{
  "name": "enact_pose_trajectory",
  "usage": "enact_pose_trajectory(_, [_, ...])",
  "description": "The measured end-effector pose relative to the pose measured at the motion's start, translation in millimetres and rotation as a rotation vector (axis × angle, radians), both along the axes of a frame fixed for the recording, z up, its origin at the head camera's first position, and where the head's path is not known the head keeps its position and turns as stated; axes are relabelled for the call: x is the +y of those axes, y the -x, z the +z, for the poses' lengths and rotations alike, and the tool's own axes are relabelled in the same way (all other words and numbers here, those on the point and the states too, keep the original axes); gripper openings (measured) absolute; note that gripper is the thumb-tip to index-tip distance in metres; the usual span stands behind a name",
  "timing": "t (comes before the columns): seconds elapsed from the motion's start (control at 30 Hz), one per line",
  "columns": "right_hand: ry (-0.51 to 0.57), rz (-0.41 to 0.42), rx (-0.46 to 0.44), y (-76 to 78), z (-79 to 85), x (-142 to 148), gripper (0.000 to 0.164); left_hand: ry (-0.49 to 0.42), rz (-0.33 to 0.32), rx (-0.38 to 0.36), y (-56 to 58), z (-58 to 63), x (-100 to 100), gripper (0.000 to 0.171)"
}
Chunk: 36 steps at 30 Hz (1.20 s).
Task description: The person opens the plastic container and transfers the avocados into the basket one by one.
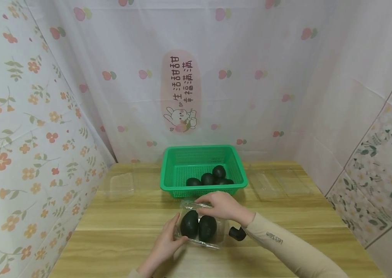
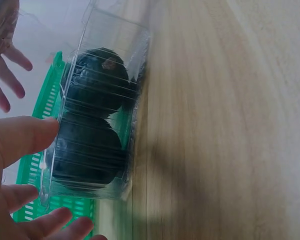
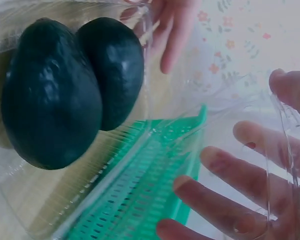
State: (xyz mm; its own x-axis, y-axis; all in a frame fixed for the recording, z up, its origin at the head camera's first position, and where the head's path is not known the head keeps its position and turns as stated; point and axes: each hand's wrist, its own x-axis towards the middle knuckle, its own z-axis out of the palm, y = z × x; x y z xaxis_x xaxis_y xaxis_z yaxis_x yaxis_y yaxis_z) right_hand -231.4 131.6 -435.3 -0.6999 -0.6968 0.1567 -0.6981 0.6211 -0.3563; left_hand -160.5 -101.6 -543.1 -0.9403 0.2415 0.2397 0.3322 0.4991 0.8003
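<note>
A clear plastic clamshell box (image 1: 200, 226) lies on the wooden table (image 1: 112, 231) with two dark avocados (image 1: 190, 223) (image 1: 207, 227) inside. My left hand (image 1: 168, 241) touches its near left side, thumb against the wall, fingers spread. In the left wrist view the left hand (image 2: 20, 145) sits beside the ribbed box (image 2: 97, 125). My right hand (image 1: 217, 204) rests over the box's far edge with straight, spread fingers. The right wrist view shows the right hand's fingers (image 3: 230, 175) through clear plastic, beside the avocados (image 3: 50, 100).
A green mesh basket (image 1: 182, 162) stands just behind the box, holding several more avocados (image 1: 210, 178). An empty clear box (image 1: 121, 185) lies at the back left, and flat clear lids or boxes (image 1: 279, 181) at the back right. Patterned curtains close in three sides.
</note>
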Motion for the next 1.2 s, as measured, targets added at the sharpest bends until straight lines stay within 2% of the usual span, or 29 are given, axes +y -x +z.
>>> enact_pose_trajectory(0.13, [0.019, 0.0, -0.042, 7.0, 3.8, 1, 0.033, -0.018, 0.002, -0.03, 2.7, 0.9, -2, 0.075])
enact_pose_trajectory(0.33, [0.071, -0.028, -0.195, 18.1, 9.9, 3, 0.033, -0.055, 0.01, -0.076, 6.2, 2.0, -3, 0.072])
enact_pose_trajectory(0.5, [0.14, -0.068, -0.284, 24.5, 15.7, 7, 0.032, -0.075, 0.036, -0.098, 9.3, 2.8, -3, 0.07])
enact_pose_trajectory(0.77, [0.194, -0.126, -0.339, 32.9, 15.0, 16, 0.033, -0.063, 0.062, -0.129, 17.3, 4.2, -9, 0.062])
enact_pose_trajectory(1.2, [0.276, -0.161, -0.419, 26.4, 15.0, 27, 0.036, -0.075, 0.052, -0.153, 24.4, 4.8, -13, 0.056])
